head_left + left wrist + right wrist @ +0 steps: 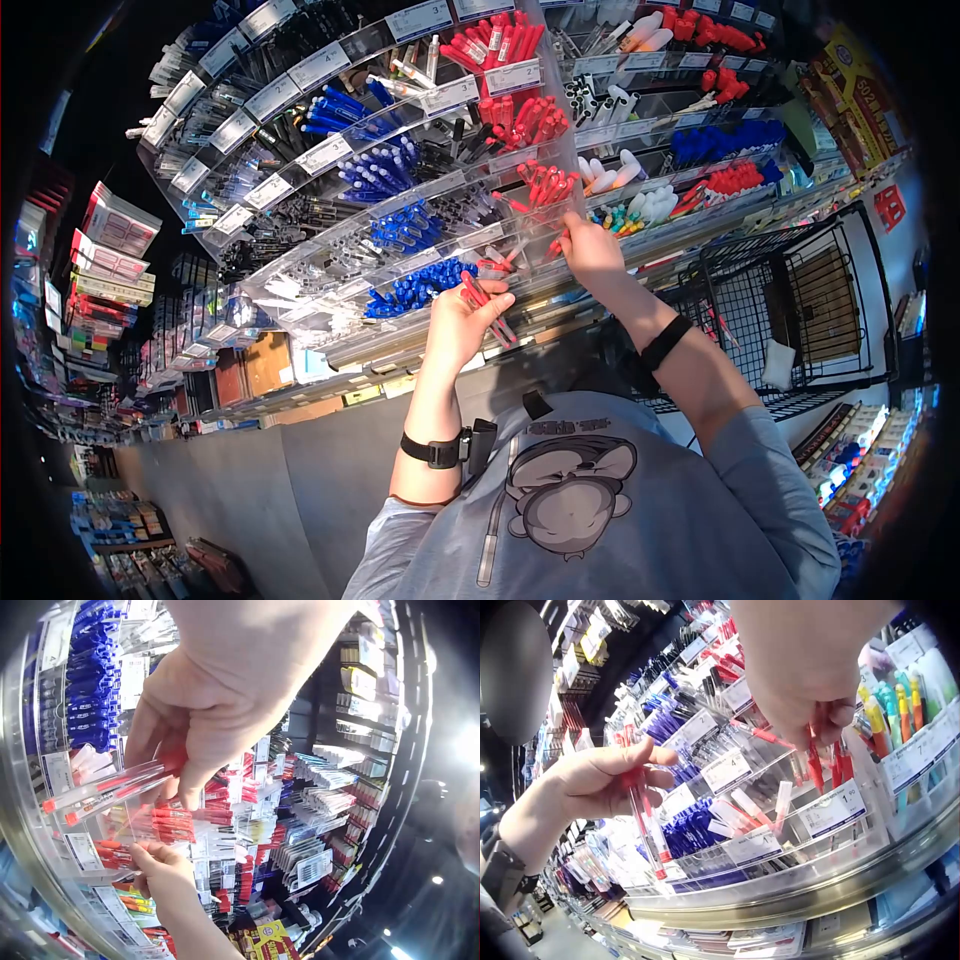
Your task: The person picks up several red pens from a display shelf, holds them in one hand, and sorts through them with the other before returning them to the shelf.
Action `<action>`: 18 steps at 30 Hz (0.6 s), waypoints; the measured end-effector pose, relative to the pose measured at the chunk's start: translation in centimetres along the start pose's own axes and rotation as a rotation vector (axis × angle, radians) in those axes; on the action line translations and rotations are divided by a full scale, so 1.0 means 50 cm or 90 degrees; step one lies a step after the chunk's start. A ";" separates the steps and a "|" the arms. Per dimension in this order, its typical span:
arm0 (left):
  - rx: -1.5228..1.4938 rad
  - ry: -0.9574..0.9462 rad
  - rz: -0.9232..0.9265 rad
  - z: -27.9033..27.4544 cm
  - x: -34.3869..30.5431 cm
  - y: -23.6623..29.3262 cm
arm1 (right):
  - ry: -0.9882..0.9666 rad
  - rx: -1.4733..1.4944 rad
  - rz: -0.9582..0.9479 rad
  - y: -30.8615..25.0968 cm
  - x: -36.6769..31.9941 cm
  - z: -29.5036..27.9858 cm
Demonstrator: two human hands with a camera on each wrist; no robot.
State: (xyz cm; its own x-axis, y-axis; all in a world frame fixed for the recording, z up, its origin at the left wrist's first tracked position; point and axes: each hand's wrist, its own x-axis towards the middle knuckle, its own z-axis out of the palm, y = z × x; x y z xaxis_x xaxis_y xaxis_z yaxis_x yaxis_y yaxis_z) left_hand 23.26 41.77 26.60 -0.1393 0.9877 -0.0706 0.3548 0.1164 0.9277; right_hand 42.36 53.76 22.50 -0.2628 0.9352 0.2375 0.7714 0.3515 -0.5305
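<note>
Two clear-barrelled pens with red ends (112, 791) are gripped by my left hand (462, 325) in front of the lowest display tier. Thumb and fingers close round their capped part in the left wrist view. My right hand (597, 260) reaches into the compartment at the right end of that tier. In the right wrist view its curled fingers pinch a red pen (815, 771) that stands among other red pens; the fingertips are partly hidden. Blue pens (696, 832) fill the compartment beside my left hand. Between the hands, several red-and-white pens (742, 810) lean in their compartment.
A tiered clear display rack (330, 205) carries many pens and price labels (325, 155). Highlighters (877, 724) stand right of the red pens. A black wire shopping cart (740, 345) is at my right. Stacked paper goods (769, 939) lie under the rack's metal edge.
</note>
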 end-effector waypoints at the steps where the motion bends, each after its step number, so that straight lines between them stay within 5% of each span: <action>1: 0.000 0.000 -0.001 0.000 0.001 0.001 | -0.001 0.000 0.000 0.000 0.000 -0.001; 4: -0.018 -0.020 -0.026 0.005 0.004 0.001 | 0.041 -0.019 -0.037 -0.015 -0.005 -0.016; 7: -0.155 -0.091 -0.043 0.012 0.009 0.001 | -0.142 0.228 0.064 -0.093 -0.026 -0.067; 9: -0.217 -0.221 -0.101 0.011 0.013 0.028 | -0.287 0.518 -0.059 -0.120 -0.040 -0.077; 13: -0.289 -0.301 -0.117 0.017 0.017 0.043 | -0.344 0.401 -0.095 -0.139 -0.035 -0.100; 16: -0.353 -0.310 -0.127 0.018 0.014 0.055 | -0.456 0.521 0.057 -0.134 -0.020 -0.103; 18: -0.411 -0.297 -0.105 0.017 0.015 0.049 | -0.386 0.552 0.068 -0.137 -0.023 -0.111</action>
State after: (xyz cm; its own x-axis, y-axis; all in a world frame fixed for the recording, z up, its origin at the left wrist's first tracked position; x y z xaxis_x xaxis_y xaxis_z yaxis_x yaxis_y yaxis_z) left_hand 24.84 42.87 28.52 0.3075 0.9212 -0.2385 -0.2595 0.3224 0.9104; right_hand 40.61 50.03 30.36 -0.6475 0.7446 -0.1623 0.1930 -0.0458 -0.9801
